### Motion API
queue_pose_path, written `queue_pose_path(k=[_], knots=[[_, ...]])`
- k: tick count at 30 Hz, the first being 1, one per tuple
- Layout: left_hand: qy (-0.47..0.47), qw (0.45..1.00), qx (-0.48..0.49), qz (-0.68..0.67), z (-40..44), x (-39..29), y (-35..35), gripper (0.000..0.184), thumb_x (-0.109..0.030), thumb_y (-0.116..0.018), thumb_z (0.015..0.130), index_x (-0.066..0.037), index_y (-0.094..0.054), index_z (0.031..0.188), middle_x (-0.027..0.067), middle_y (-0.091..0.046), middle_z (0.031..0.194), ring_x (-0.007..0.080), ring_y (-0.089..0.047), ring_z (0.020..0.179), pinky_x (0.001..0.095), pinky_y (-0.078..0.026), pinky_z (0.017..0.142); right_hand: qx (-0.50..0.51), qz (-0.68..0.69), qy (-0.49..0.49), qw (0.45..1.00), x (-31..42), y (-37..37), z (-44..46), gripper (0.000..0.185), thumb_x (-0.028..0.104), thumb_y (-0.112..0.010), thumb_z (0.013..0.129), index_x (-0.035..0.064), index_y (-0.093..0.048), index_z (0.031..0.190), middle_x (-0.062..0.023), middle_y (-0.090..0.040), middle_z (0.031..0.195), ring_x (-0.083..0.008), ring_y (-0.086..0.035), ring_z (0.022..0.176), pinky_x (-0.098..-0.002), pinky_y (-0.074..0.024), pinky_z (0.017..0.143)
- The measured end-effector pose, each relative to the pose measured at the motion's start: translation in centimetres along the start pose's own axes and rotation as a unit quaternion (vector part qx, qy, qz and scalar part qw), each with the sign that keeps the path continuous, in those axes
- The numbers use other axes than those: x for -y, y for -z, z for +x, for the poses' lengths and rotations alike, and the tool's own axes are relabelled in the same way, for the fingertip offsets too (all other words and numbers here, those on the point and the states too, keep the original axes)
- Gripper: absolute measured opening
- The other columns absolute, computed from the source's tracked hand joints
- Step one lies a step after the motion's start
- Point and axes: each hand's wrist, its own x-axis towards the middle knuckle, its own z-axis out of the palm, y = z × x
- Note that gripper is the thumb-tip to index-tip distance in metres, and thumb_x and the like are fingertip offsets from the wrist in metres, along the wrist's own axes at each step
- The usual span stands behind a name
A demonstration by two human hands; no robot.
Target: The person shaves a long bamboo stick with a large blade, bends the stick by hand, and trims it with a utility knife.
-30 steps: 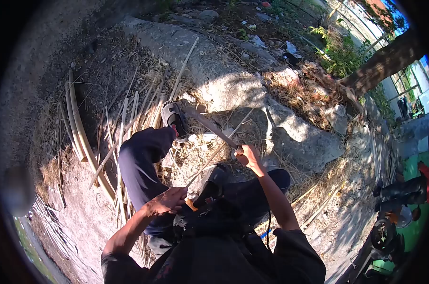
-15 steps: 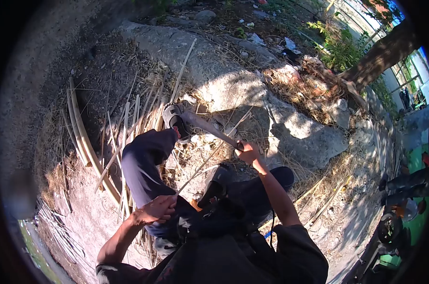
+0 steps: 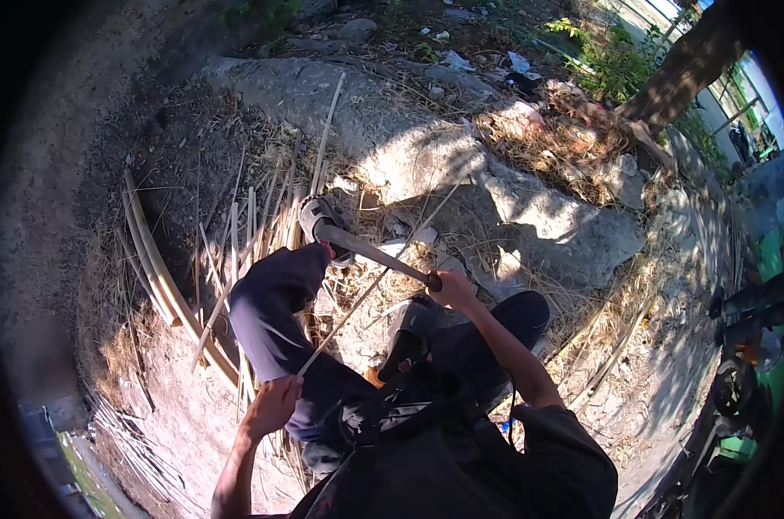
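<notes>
My left hand [image 3: 275, 404] is closed around the near end of a thin bamboo strip [image 3: 344, 323], beside my left thigh. From there the strip slants up and right, crossing the machete [image 3: 370, 251] near mid-blade. I cannot tell whether blade and strip touch there. My right hand [image 3: 451, 291] grips the machete's handle in front of my right knee. The long grey blade points left, its far end by my left shoe [image 3: 321, 218]. Below the crossing is my other shoe [image 3: 407, 333].
Several split bamboo lengths [image 3: 163, 259] and loose strips lie on the ground to my left. A large rock [image 3: 409, 160] spans the front. A tree trunk [image 3: 686, 73] leans at the upper right. A person's dark-clothed legs [image 3: 751, 311] show at the right edge.
My left hand has moved down and slightly left with the strip's near end, so more of the strip shows between hand and blade. My right hand keeps its grip on the machete.
</notes>
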Motion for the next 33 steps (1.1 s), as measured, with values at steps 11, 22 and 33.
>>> queue_pose_path(k=[11, 22, 33], knots=[[0.028, 0.972, -0.189, 0.137, -1.5, -8.9, 7.9, 0.022, -0.022, -0.056, 0.105, -0.005, -0.056, 0.092, 0.0218, -0.064, 0.070, 0.0453, -0.064, 0.068, 0.0535, -0.045, 0.058, -0.203, 0.014, -0.194, 0.960, -2.5, 0.6, -2.5, 0.040, 0.037, -0.080, 0.084, 0.0010, -0.064, 0.077, -0.0192, -0.067, 0.068, -0.0389, -0.069, 0.068, -0.0477, -0.0517, 0.060], [-0.099, 0.864, -0.073, -0.488, 4.4, -7.2, 8.3, 0.028, -0.031, -0.047, 0.112, -0.008, -0.054, 0.098, -0.0081, -0.032, 0.063, 0.0022, -0.024, 0.047, 0.0226, -0.019, 0.043, -0.040, -0.023, -0.399, 0.916, -9.1, -2.8, -2.9, 0.044, 0.029, -0.083, 0.077, 0.0017, -0.070, 0.109, -0.0201, -0.074, 0.098, -0.0374, -0.073, 0.095, -0.0494, -0.0565, 0.080], [-0.250, 0.653, 0.192, -0.689, 19.5, -10.6, 2.6, 0.041, -0.047, -0.042, 0.110, -0.010, -0.056, 0.100, -0.0072, -0.031, 0.063, 0.0059, -0.025, 0.048, 0.0244, -0.022, 0.044, -0.006, -0.052, -0.328, 0.943, -11.0, -4.9, -5.2, 0.079, 0.039, -0.088, 0.068, -0.0053, -0.060, 0.128, -0.0291, -0.067, 0.123, -0.0416, -0.065, 0.118, -0.0472, -0.0514, 0.102]])
